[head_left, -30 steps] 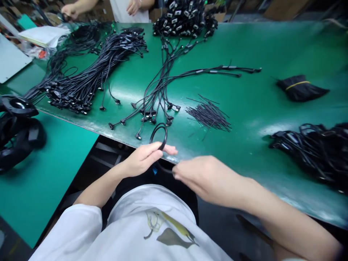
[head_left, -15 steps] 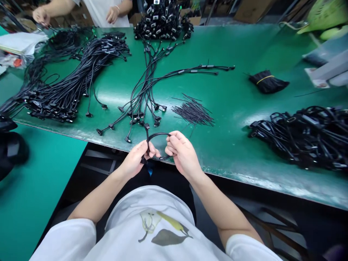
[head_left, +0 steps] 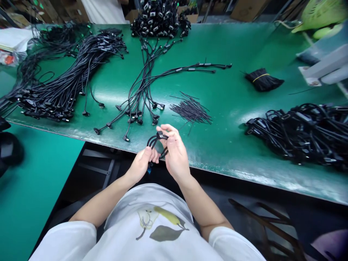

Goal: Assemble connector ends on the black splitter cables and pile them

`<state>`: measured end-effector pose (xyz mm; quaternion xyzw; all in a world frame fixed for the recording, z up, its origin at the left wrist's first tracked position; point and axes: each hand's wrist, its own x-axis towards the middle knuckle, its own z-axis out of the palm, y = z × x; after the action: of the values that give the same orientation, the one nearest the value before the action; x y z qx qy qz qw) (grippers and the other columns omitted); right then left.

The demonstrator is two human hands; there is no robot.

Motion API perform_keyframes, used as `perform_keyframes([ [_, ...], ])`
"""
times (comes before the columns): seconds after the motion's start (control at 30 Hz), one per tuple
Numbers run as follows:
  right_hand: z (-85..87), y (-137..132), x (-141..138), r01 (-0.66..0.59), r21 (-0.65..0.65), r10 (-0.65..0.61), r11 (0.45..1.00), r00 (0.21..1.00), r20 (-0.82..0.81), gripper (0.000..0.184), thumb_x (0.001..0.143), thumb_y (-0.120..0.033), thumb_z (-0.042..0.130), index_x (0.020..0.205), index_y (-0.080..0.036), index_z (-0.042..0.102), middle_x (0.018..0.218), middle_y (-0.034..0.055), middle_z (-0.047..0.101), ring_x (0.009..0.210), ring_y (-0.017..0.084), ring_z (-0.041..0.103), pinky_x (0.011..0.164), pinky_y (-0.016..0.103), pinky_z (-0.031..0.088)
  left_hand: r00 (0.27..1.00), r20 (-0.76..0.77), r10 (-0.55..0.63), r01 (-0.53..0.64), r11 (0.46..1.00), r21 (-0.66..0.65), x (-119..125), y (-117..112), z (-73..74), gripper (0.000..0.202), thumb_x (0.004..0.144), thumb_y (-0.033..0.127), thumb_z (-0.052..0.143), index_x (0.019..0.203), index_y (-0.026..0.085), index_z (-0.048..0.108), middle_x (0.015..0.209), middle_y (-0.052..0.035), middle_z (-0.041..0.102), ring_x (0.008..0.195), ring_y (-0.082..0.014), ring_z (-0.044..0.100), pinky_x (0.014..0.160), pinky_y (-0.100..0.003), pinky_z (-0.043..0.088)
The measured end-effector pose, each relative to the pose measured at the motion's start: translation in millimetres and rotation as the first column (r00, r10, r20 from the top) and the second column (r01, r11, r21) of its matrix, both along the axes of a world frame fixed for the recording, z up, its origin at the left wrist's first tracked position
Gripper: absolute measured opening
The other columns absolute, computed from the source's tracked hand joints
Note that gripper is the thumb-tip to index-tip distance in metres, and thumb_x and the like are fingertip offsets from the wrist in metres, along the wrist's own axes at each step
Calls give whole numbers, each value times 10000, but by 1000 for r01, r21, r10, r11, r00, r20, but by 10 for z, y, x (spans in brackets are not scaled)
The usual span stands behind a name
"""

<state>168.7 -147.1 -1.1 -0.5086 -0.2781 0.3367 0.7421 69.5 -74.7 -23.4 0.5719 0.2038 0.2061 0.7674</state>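
Observation:
A black cable (head_left: 152, 141), looped into a small coil, is held over the table's near edge. My left hand (head_left: 141, 162) is closed on the coil's left side. Round its right side curl the fingers of my right hand (head_left: 175, 150), with a connector at the top of the coil by the fingertips. Just beyond my hands lie several loose cables (head_left: 148, 78) with angled plugs. To their right is a scattered pile of thin black ties (head_left: 191, 108).
On the green table (head_left: 231, 116), a thick bundle of cables (head_left: 78, 72) lies left and coiled cables (head_left: 304, 132) lie right. A banded bunch of black ties (head_left: 263, 79) sits farther back. Connectors (head_left: 160, 18) are heaped at the far edge, near another person's white shirt (head_left: 104, 11).
My right hand has moved left, closer to my left hand, and the cable coil is now smaller with the connector on top. The other person's hands have left the view.

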Motion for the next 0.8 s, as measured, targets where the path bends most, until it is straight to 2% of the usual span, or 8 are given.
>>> perform_keyframes([
  [0.07,23,11,-35,23,68,-23,997,1000,-4,384,914,-616,452,877,-234,440,1216,81,552,991,183,602,687,286,502,999,-44,17,-15,999,33,11,-27,-50,580,855,703,438,573,197,408,660,-3,448,682,-147,463,743,-316,429],
  [0.23,142,-15,-46,3,115,19,993,981,-193,345,913,-594,486,928,-253,433,876,5,608,651,113,579,438,190,378,974,-92,-206,204,979,-26,35,-134,-97,575,819,742,445,648,193,420,618,8,463,590,-138,498,581,-291,440],
  [0.33,188,-21,23,-15,132,52,991,958,-281,419,872,-658,500,1019,-265,484,744,-41,501,533,75,474,432,184,362,968,-50,-244,242,969,-36,53,-173,-81,487,852,676,482,904,191,469,658,17,532,565,-131,533,550,-274,452],
  [0.47,175,38,166,-64,106,95,992,943,-318,532,858,-733,423,987,-235,559,656,-68,363,405,32,243,367,185,247,940,-3,-340,340,939,-48,79,-152,-39,481,883,627,482,1087,195,433,640,65,447,528,-95,448,519,-235,409],
  [0.57,133,41,318,-32,38,38,999,986,-165,554,886,-734,341,941,-229,564,649,-67,355,382,35,262,370,198,292,916,-66,-396,386,914,-123,74,-90,-15,479,896,643,430,925,170,494,597,75,367,490,-83,403,481,-225,382],
  [0.63,127,-29,423,83,-27,-78,996,988,133,511,916,-688,343,990,-238,575,720,-35,454,476,72,463,491,240,445,922,-124,-367,345,924,-164,45,-14,-9,467,892,634,449,785,179,467,559,86,319,459,-77,370,453,-218,362],
  [0.7,142,-139,484,147,-73,-82,986,826,558,447,933,-625,400,1080,-248,590,892,27,571,777,154,627,748,334,526,926,-195,-323,300,944,-139,-9,97,-1,454,881,621,483,734,195,431,541,91,306,444,-77,348,435,-216,344],
  [0.8,149,-256,421,49,-207,187,977,267,945,343,977,-466,436,1160,-219,588,1094,84,619,1113,232,565,1049,472,383,879,-337,-339,378,924,58,-114,289,40,425,919,573,442,721,196,436,538,64,387,470,-91,381,483,-233,364],
])
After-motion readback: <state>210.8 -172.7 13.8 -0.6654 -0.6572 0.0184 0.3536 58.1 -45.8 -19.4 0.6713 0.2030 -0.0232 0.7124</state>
